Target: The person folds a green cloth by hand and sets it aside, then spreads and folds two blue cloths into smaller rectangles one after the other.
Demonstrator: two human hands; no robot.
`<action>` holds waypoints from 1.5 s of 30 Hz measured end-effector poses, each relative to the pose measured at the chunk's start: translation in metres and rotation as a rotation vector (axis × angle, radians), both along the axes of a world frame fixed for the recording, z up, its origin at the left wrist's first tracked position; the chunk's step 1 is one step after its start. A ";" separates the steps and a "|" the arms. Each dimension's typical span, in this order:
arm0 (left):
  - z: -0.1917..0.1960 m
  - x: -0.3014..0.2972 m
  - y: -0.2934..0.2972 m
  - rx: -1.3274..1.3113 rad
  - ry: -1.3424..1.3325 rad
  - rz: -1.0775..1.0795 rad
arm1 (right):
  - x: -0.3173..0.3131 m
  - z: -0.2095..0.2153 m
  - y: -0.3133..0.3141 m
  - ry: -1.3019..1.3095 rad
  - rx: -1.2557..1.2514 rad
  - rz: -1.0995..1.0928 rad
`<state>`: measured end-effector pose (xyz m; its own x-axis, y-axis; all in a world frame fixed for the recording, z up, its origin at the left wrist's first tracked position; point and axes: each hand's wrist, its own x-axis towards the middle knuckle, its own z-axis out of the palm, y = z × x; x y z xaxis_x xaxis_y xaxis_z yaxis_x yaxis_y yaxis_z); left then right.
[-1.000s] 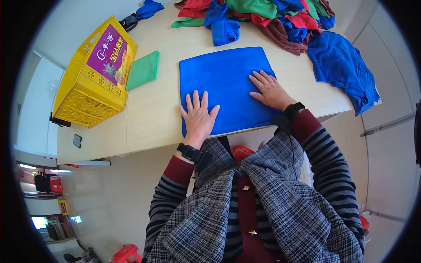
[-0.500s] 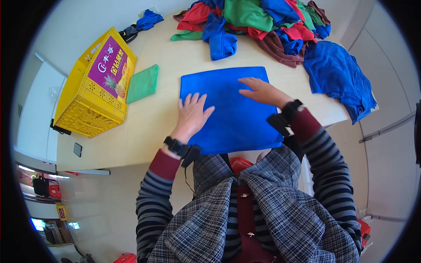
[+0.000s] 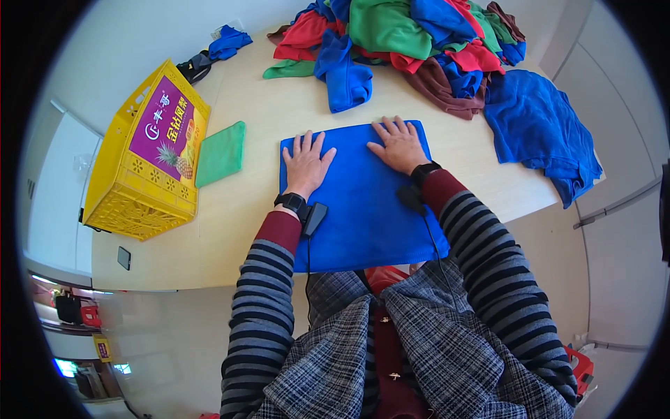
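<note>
A blue cloth [image 3: 363,209] lies spread flat on the table in front of me, its near edge reaching the table's front edge. My left hand [image 3: 306,166] rests on its far left part, palm down with the fingers apart. Toward its far right corner my right hand [image 3: 400,145] also lies flat, fingers spread and pointing away from me. Neither hand grips anything. Both wrists wear black straps with small black boxes and cables.
To the left stands a yellow plastic crate [image 3: 146,199], with a folded green cloth [image 3: 220,155] beside it. A phone [image 3: 124,258] lies near the table's left front. Crumpled cloths [image 3: 391,31] are heaped at the back, and a blue cloth [image 3: 541,129] hangs over the right edge.
My left hand has moved slightly away from me across the blue cloth. My right hand has turned and come down flat near its far right corner. The view has shifted a little.
</note>
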<state>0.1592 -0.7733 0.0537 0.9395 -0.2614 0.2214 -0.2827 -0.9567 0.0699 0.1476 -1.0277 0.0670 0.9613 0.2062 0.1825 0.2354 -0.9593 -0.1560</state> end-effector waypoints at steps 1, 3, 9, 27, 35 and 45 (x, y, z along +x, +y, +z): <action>0.001 0.003 0.003 -0.001 -0.004 0.029 | 0.001 0.000 -0.007 0.004 -0.001 -0.026; 0.000 0.006 0.008 -0.018 0.008 0.050 | 0.002 -0.002 -0.021 0.011 -0.005 -0.078; 0.000 0.002 0.033 -0.066 -0.009 0.115 | -0.007 -0.012 -0.063 -0.063 -0.005 -0.153; 0.018 -0.182 0.018 -0.063 0.005 -0.168 | -0.173 0.003 0.036 -0.093 0.125 0.194; 0.015 -0.192 0.052 -0.090 0.095 -0.069 | -0.186 0.005 -0.032 -0.042 0.080 -0.016; 0.023 -0.230 0.079 -0.185 0.072 -0.213 | -0.206 -0.026 -0.136 -0.025 0.334 0.099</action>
<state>-0.0712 -0.6945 0.0765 0.8826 -0.4160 0.2189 -0.4641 -0.8452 0.2649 -0.0579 -1.1633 0.0410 0.9339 0.2233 0.2792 0.3327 -0.8285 -0.4505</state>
